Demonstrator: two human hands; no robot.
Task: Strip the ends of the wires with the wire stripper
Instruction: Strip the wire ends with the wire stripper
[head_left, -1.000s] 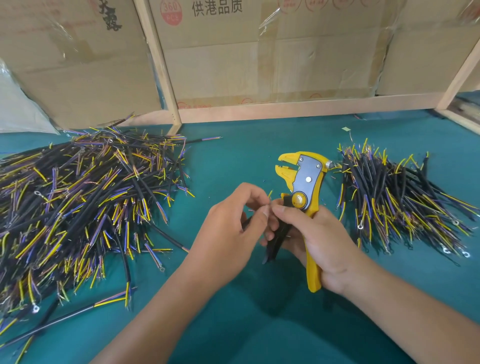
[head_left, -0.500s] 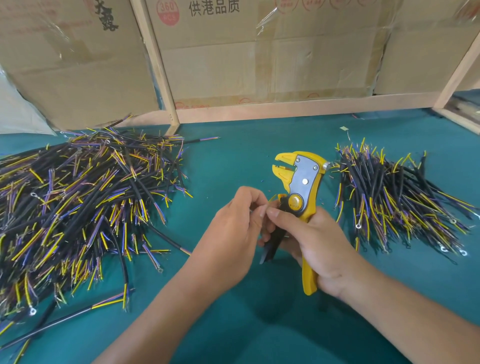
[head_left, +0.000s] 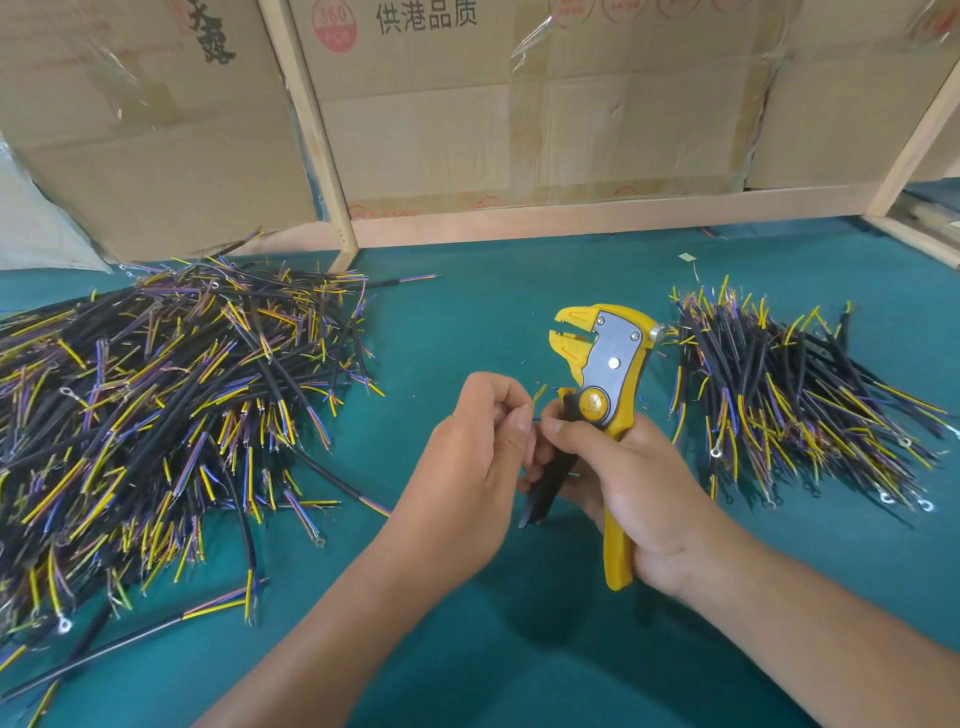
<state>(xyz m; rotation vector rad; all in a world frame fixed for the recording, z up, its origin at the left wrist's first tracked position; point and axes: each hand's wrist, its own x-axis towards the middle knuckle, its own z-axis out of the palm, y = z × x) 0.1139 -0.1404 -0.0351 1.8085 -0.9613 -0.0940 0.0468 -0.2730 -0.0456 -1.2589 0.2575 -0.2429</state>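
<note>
Wire (head_left: 538, 393) | being pinched in left hand (head_left: 480, 457), ends now separating | wire stripper (head_left: 602, 384) being gripped in right hand (head_left: 631, 483), shifting nearer | readying next strip

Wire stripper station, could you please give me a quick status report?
Right hand grips wire stripper, jaws open, empty. Left hand pinches cable's thin wires near stripper. Nothing blocking; wire piles lie at either side.
</note>
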